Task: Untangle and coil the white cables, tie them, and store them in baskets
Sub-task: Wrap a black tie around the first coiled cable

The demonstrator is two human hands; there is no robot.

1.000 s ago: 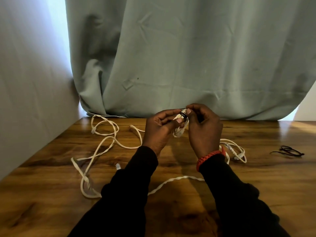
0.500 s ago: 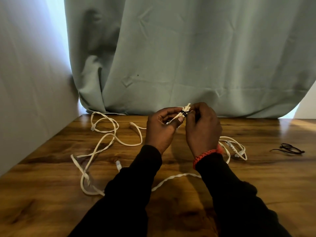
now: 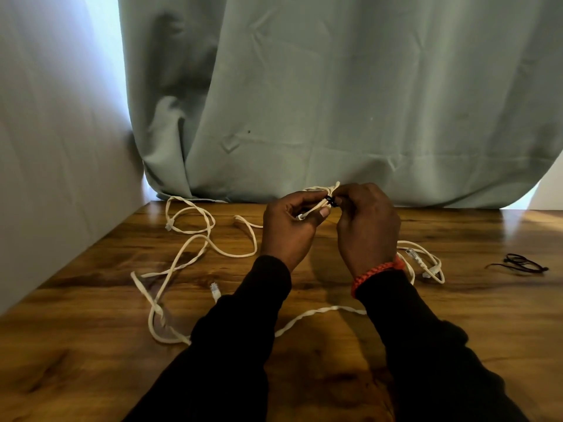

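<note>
My hands have lifted the small cable bundle (image 3: pixel 316 205) higher above the tabletop (image 3: pixel 457 330), my left hand (image 3: pixel 289 226) pinching its light, floppy loops while my right hand (image 3: pixel 365 220) grips the black tie (image 3: pixel 330 201) at its middle, the best hold.

**Both hands up, pinching close together**

Left hand (image 3: pixel 289 226) and right hand (image 3: pixel 365 226) are raised side by side, fingertips nearly touching, both curled and pinching the same small bundle. Backs of the hands face the camera. Black sleeves on both forearms, red braided band on the right wrist.
</note>
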